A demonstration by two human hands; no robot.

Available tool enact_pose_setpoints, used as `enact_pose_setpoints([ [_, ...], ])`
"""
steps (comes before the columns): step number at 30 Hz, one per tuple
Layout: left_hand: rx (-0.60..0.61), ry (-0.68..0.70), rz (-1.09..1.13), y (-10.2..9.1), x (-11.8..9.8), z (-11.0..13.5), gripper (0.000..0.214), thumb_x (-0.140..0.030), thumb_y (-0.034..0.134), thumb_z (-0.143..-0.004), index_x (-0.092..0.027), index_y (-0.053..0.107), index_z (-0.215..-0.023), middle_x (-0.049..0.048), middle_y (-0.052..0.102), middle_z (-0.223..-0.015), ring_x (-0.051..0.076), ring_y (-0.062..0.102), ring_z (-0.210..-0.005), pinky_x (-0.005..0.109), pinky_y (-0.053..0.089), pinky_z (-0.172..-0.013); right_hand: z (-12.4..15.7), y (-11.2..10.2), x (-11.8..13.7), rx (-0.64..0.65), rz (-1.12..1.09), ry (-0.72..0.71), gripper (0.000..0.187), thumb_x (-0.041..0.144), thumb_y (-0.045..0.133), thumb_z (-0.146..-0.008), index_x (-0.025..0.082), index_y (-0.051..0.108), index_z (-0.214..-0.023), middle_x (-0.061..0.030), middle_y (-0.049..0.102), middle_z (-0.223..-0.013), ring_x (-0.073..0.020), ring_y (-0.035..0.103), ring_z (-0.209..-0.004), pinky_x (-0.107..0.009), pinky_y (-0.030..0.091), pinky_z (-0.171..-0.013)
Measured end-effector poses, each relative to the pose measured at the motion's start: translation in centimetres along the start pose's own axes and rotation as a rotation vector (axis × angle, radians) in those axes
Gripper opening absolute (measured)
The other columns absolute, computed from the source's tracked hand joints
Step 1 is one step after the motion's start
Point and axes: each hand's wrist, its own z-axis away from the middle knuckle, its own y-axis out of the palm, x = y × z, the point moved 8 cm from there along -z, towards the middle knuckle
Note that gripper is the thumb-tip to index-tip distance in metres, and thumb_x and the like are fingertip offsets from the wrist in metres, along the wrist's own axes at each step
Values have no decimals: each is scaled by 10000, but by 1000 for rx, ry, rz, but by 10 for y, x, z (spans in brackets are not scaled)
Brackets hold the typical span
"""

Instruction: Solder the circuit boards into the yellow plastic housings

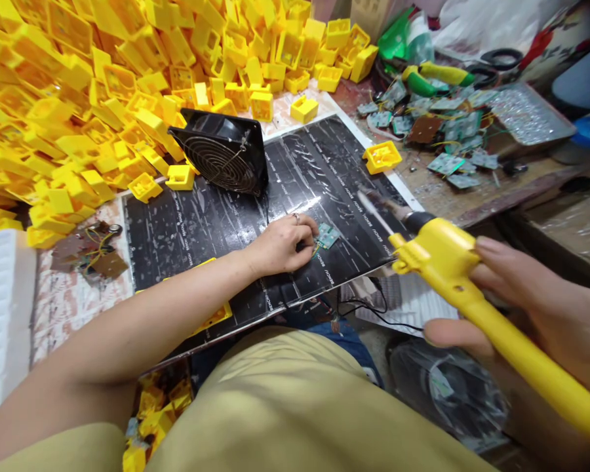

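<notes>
My left hand [282, 244] rests on the black work mat [201, 223], fingers curled and pinching a small green circuit board [327, 235] with wires. My right hand [535, 308] is wrapped round the yellow handle of a soldering iron [452, 269]. Its metal tip [373, 208] points up-left over the mat, a short way right of the board and apart from it.
A huge heap of yellow plastic housings [78, 98] fills the left and back. A black fan [223, 154] stands on the mat. One yellow housing [382, 157] lies at the mat's right edge. Loose circuit boards [447, 131], green pliers [427, 78] and a metal tray [526, 115] clutter the right.
</notes>
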Motion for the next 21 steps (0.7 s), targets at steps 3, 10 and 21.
enact_pose_setpoints([
  [3,23,-22,-3,2,2,0,111,-134,583,-813,-172,573,-708,73,719,-971,161,677,-840,300,543,-779,-10,12,7,19,24,-82,657,163,684,-904,189,417,-1503,-6,742,-809,-143,651,-547,-268,534,-584],
  [10,-16,22,2,-1,-2,0,105,-126,577,-816,-167,577,-720,81,720,-954,166,679,-826,303,545,-774,-10,51,-10,28,-93,-57,310,131,691,-885,194,605,-1176,-48,747,-945,-172,707,-729,-290,579,-686],
  [21,95,-31,-29,1,0,-2,104,-122,585,-821,-182,588,-736,64,719,-976,176,694,-929,315,566,-838,-47,132,-31,241,-438,-124,499,183,659,-872,272,421,-1301,-73,642,-1295,-223,646,-1178,-412,593,-963],
])
